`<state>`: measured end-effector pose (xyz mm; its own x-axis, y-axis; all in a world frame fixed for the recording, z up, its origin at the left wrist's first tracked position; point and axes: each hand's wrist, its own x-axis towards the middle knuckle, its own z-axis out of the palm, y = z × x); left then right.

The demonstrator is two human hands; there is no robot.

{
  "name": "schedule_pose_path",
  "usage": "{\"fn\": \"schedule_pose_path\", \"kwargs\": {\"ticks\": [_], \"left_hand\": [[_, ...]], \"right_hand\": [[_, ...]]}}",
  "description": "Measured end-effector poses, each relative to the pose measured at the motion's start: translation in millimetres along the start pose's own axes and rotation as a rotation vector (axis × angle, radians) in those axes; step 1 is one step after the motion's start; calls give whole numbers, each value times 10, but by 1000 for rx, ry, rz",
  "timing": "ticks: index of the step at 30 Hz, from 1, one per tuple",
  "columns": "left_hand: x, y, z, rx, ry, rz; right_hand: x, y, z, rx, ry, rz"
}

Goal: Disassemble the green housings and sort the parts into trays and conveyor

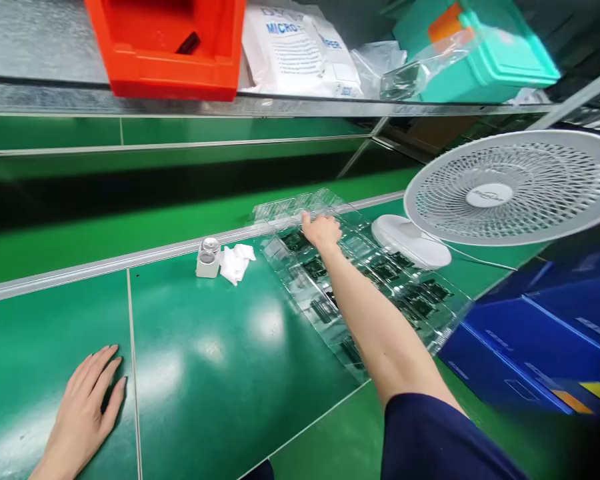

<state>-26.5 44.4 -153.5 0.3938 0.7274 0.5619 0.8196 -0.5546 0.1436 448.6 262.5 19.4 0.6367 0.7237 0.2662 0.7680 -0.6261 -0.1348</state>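
My left hand (87, 400) lies on the green table mat (205, 373) at the lower left, its fingers spread and nothing in it. My right hand (323, 231) reaches out over clear plastic trays (305, 293) whose compartments hold dark circuit boards (383, 269). Its fingers are bent over the trays' far part, and what they hold, if anything, is hidden. Left of the trays stand a small white and metal block with round openings (209, 259) and a crumpled white wipe (236, 263).
A white fan (490, 195) stands right of the trays. Blue boxes (520, 347) are at the right. The metal shelf (300, 107) above holds a red bin (175, 73), white wiper packs (300, 53) and a turquoise box (500, 60).
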Motion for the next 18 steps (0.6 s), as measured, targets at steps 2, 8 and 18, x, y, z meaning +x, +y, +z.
{"fn": "schedule_pose_path", "kwargs": {"ticks": [2,8,18], "left_hand": [[59,33,-23,4,6,-28],[166,213,-237,-114,-97,-49],[-1076,1115,-1235,-1209,-937,-376]], "right_hand": [[-121,-59,-65,12,6,-43],[-798,-361,-228,339,168,-698],[-3171,-1459,453,618,-205,-1843]]}}
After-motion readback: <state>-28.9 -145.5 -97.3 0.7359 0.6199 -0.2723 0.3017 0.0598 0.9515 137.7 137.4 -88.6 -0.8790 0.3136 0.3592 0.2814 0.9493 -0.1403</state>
